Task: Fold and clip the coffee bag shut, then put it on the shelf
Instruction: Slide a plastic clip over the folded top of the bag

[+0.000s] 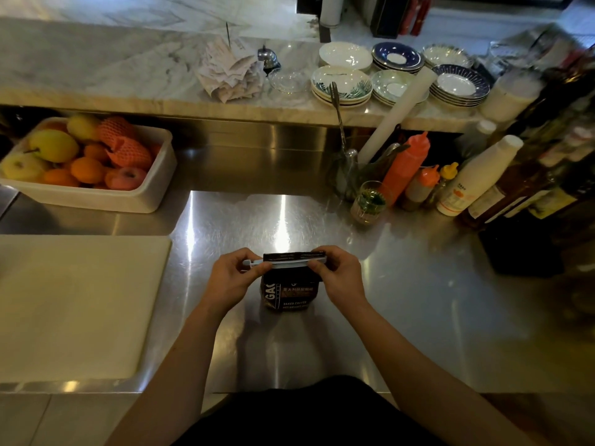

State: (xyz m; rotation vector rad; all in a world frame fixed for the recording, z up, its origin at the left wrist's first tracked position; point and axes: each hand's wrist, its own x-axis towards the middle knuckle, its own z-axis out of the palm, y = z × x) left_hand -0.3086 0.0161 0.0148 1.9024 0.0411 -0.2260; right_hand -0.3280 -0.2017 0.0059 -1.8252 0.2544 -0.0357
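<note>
A dark coffee bag (289, 294) with white lettering stands upright on the steel counter (402, 300), near the front middle. Its top is folded over, and a long pale clip (288, 263) lies across the fold. My left hand (233, 278) pinches the clip's left end, which sticks out past the bag. My right hand (338, 275) grips the clip's right end and the bag's top corner. Whether the clip is snapped closed cannot be told.
A white cutting board (74, 304) lies to the left. A white tub of fruit (87, 162) sits at the back left. Squeeze bottles (405, 165), sauce bottles and a small glass (367, 202) crowd the right. Stacked plates (396, 72) and receipts rest on the marble ledge (96, 69) behind.
</note>
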